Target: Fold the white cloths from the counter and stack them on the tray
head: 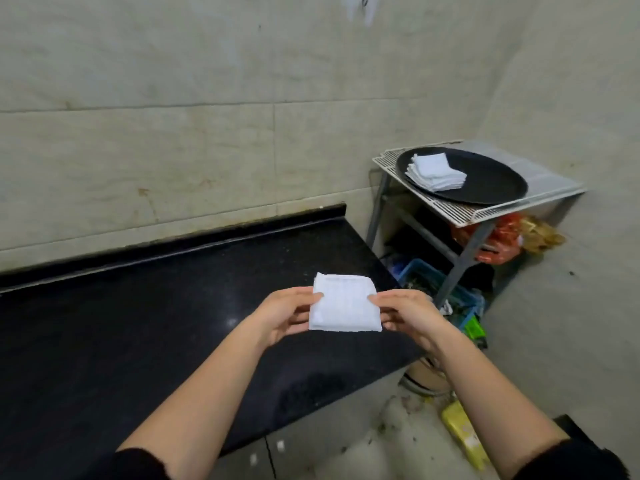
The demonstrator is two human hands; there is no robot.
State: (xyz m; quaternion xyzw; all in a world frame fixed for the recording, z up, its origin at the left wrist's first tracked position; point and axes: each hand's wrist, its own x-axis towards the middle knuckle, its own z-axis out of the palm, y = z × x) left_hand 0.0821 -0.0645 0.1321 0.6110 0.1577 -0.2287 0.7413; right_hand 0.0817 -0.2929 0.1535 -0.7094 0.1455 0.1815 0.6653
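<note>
I hold a folded white cloth [344, 303], a small square, flat in the air over the right end of the black counter [138, 323]. My left hand [289, 311] pinches its left edge and my right hand [403, 311] pinches its right edge. Up to the right, a round black tray [491, 183] rests on a white wire rack [464, 213]. A stack of folded white cloths [434, 171] lies on the tray's left part.
The rack stands on a grey metal frame [460, 258] in the corner, against tiled walls. Under it are a blue crate [436, 289], red and yellow bags [502, 240], and a yellow object [462, 433] on the dirty floor.
</note>
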